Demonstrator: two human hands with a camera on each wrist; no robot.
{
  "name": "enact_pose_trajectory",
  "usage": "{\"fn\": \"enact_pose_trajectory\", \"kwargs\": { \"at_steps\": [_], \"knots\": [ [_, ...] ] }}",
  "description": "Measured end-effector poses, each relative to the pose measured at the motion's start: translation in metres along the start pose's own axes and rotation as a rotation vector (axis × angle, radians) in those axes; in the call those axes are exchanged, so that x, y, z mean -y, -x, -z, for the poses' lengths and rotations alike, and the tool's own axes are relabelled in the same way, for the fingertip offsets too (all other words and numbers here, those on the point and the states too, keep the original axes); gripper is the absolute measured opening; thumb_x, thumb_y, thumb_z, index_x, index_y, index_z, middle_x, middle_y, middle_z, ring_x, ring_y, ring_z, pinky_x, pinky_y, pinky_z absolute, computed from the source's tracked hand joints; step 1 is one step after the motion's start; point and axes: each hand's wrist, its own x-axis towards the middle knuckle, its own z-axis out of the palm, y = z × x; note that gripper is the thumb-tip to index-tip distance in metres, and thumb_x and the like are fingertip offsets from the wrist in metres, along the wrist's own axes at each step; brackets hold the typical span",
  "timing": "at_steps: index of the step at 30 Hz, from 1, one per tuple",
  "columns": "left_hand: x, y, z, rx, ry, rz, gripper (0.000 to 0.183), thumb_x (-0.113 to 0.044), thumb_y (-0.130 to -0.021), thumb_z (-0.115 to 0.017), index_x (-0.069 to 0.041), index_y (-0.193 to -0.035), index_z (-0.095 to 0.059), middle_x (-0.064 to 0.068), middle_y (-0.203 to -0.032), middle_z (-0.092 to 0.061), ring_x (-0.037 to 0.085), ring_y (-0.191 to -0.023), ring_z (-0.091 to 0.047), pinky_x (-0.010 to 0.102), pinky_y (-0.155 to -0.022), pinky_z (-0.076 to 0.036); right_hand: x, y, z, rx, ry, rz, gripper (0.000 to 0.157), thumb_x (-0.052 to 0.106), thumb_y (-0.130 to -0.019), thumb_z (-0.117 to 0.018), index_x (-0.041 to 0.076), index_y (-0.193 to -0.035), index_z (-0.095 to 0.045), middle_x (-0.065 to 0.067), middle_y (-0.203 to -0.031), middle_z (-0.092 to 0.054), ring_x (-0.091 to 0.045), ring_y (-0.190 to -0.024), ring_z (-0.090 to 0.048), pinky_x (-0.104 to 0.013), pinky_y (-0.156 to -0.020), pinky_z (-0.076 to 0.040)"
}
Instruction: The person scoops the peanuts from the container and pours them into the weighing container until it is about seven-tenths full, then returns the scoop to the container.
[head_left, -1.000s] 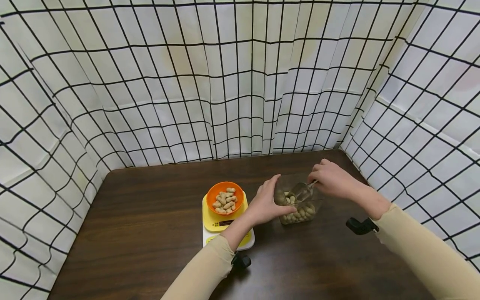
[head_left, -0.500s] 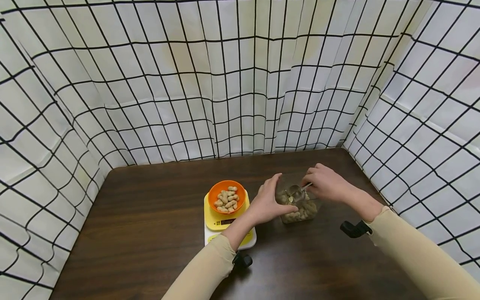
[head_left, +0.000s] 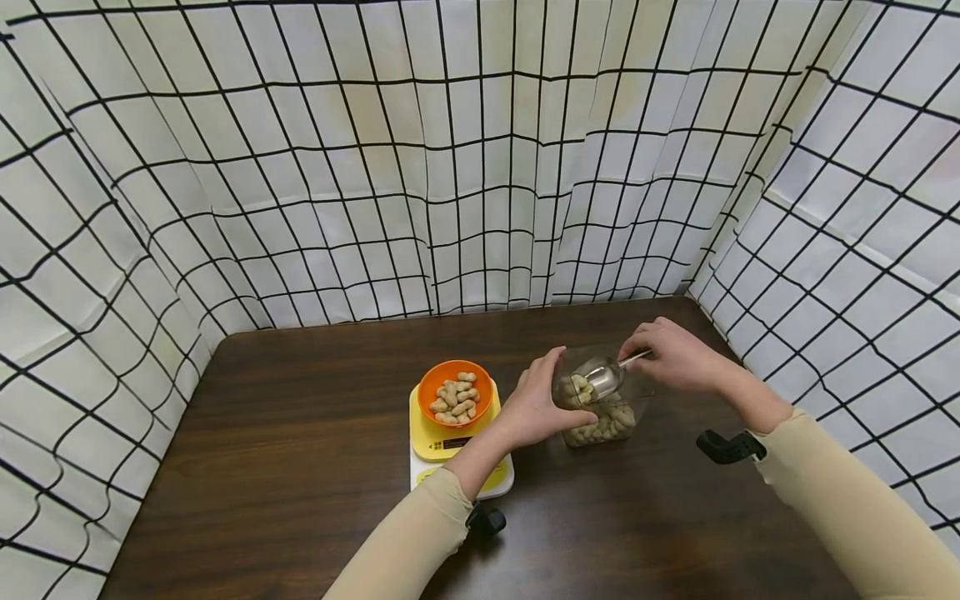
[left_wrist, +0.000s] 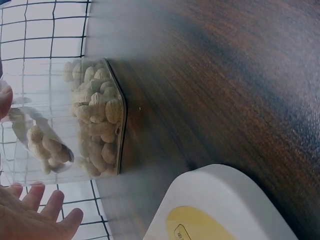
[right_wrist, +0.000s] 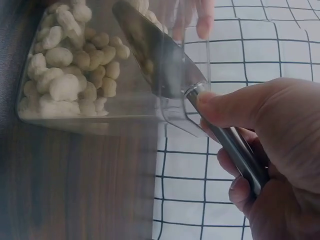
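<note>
A clear plastic container [head_left: 641, 408] partly filled with unshelled peanuts [left_wrist: 100, 112] stands on the table. My left hand [head_left: 531, 408] holds its left side, thumb at the near wall and fingers spread along the other side. In my right hand [head_left: 678, 354] is the handle of a metal scoop [head_left: 604, 377], which tilts down inside the container's upper part. Several peanuts lie in the scoop, as the left wrist view shows through the clear wall. The thumb presses on top of the handle in the right wrist view, the fingers curled beneath.
An orange bowl [head_left: 426, 392] of peanuts sits on a yellow and white kitchen scale [head_left: 423, 446], left of the container. My left forearm crosses over part of the scale. Grid-patterned white curtains [head_left: 480, 167] stand behind and beside the dark wooden table [head_left: 300, 417].
The scoop dug among the peanuts, then rose with several in it. My right hand shifted left, then back right and up. My left hand stays on the container.
</note>
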Motion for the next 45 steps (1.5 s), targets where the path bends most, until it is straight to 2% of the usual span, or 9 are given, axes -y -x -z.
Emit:
{"fn": "enact_pose_trajectory", "kwargs": {
  "at_steps": [7, 11, 14, 21, 37, 45],
  "knots": [
    [-0.001, 0.000, 0.000, 0.008, -0.001, 0.004, 0.113, -0.061, -0.076, -0.083, -0.032, -0.164, -0.018, 0.002, -0.163, -0.030, 0.027, -0.146, -0.030, 0.053, -0.109, -0.039, -0.013, 0.001, 0.007, 0.002, -0.109, -0.010, 0.013, 0.011, -0.097, -0.071, 0.012, -0.109, -0.076, -0.003, -0.111, -0.068, -0.027, -0.107, -0.059, -0.048, -0.087, -0.046],
    [-0.001, 0.000, 0.001, 0.006, -0.002, 0.004, 0.113, -0.061, -0.076, -0.083, -0.032, -0.164, -0.018, 0.002, -0.163, -0.029, 0.027, -0.147, -0.030, 0.054, -0.109, -0.039, -0.017, 0.004, 0.010, 0.006, -0.168, -0.049, 0.016, 0.013, -0.099, -0.070, 0.011, -0.113, -0.075, -0.006, -0.115, -0.067, -0.027, -0.109, -0.060, -0.046, -0.086, -0.048],
    [-0.001, 0.000, 0.002, 0.005, -0.001, 0.003, 0.113, -0.061, -0.076, -0.083, -0.034, -0.163, -0.018, 0.002, -0.163, -0.029, 0.027, -0.147, -0.030, 0.054, -0.110, -0.039, -0.017, 0.006, 0.012, -0.007, -0.177, -0.065, 0.016, 0.015, -0.099, -0.070, 0.011, -0.113, -0.076, -0.006, -0.116, -0.067, -0.028, -0.112, -0.058, -0.047, -0.087, -0.046],
    [-0.001, 0.000, 0.001, -0.006, 0.005, -0.006, 0.113, -0.059, -0.076, -0.085, -0.028, -0.164, -0.021, 0.004, -0.162, -0.031, 0.028, -0.145, -0.031, 0.055, -0.110, -0.039, -0.020, 0.008, 0.012, -0.020, -0.202, -0.075, 0.015, 0.017, -0.098, -0.072, 0.011, -0.112, -0.076, -0.005, -0.113, -0.068, -0.025, -0.108, -0.059, -0.044, -0.086, -0.047],
    [0.000, -0.001, -0.001, -0.016, -0.005, -0.002, 0.114, -0.061, -0.075, -0.084, -0.032, -0.164, -0.019, 0.002, -0.163, -0.031, 0.028, -0.147, -0.030, 0.054, -0.110, -0.038, -0.028, 0.022, 0.013, -0.045, -0.277, -0.139, 0.018, 0.020, -0.100, -0.069, 0.011, -0.115, -0.074, -0.004, -0.114, -0.068, -0.023, -0.104, -0.057, -0.042, -0.083, -0.047],
    [-0.001, 0.002, -0.002, -0.006, 0.013, 0.008, 0.119, -0.057, -0.077, -0.085, -0.032, -0.166, -0.009, 0.003, -0.167, -0.023, 0.029, -0.151, -0.022, 0.055, -0.113, -0.034, -0.028, 0.028, 0.015, -0.051, -0.305, -0.150, 0.022, 0.026, -0.101, -0.068, 0.012, -0.118, -0.073, -0.004, -0.117, -0.068, -0.021, -0.102, -0.058, -0.038, -0.081, -0.049]
  ]
}}
